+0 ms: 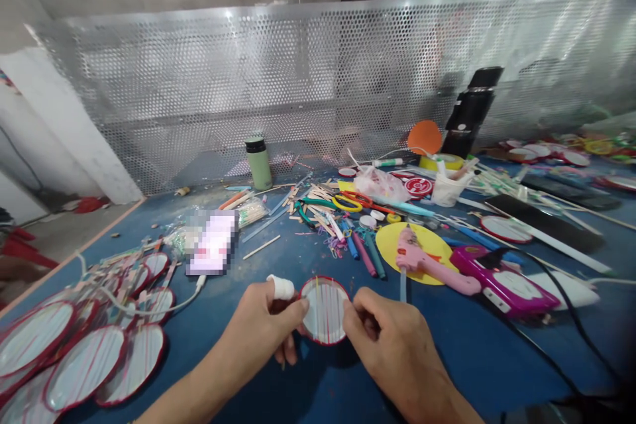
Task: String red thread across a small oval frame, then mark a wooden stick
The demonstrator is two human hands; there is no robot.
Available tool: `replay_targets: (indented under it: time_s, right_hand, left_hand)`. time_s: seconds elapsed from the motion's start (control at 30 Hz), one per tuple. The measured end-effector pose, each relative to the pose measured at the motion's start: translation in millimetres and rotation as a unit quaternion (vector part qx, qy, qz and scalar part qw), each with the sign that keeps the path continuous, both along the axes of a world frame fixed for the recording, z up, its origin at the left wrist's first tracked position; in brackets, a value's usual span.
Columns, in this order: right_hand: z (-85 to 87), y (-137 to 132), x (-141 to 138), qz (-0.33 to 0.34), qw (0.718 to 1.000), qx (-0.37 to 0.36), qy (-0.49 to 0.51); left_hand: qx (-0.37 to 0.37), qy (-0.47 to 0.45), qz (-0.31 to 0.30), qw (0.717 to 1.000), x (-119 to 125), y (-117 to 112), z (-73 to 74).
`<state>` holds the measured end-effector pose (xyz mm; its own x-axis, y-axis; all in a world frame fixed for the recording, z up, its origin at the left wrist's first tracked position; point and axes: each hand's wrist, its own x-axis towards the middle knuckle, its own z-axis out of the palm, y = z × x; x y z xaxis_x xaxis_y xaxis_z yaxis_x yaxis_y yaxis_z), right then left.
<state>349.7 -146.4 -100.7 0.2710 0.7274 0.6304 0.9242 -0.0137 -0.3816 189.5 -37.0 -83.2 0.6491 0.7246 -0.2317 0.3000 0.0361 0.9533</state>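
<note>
My left hand (271,324) and my right hand (385,338) hold a small round white disc with a red rim (325,310) between them, low over the blue table (447,344). Thin strands run across the disc's face. The left fingers pinch its left edge, and one of them wears a white bandage. Fingers of the right hand pinch the disc's right edge.
Several finished red-rimmed discs (84,364) lie at the left. A phone on a white cable (212,250) sits beyond the hands. A pink glue gun (432,264) rests on a yellow disc, with a purple one (501,281) beside it. Pens, scissors, sticks and a green bottle (258,162) crowd the back, before a perforated metal panel.
</note>
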Motion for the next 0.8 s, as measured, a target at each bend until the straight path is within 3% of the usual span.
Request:
replay_targets:
  time_s: [0.3,0.47,0.67,0.8]
  right_hand:
    - [-4.8,0.8,1.6,-0.021,0.999,-0.022,-0.033]
    - [-5.5,2.2,1.1,-0.029,0.998,-0.04,-0.046]
    - [-4.9,3.3,0.0,-0.021,0.996,-0.04,-0.074]
    - [-6.6,3.4,0.5,-0.013,0.995,-0.01,-0.097]
  left_hand:
    - [0.05,0.026,-0.013,0.998,-0.5,4.5,-1.2]
    - [0.128,0.057,-0.008,0.99,-2.6,4.7,1.3]
    - [0.286,0.118,-0.015,0.951,-3.9,5.3,0.6]
    - [0.318,0.161,-0.016,0.934,-1.8,8.2,-3.4]
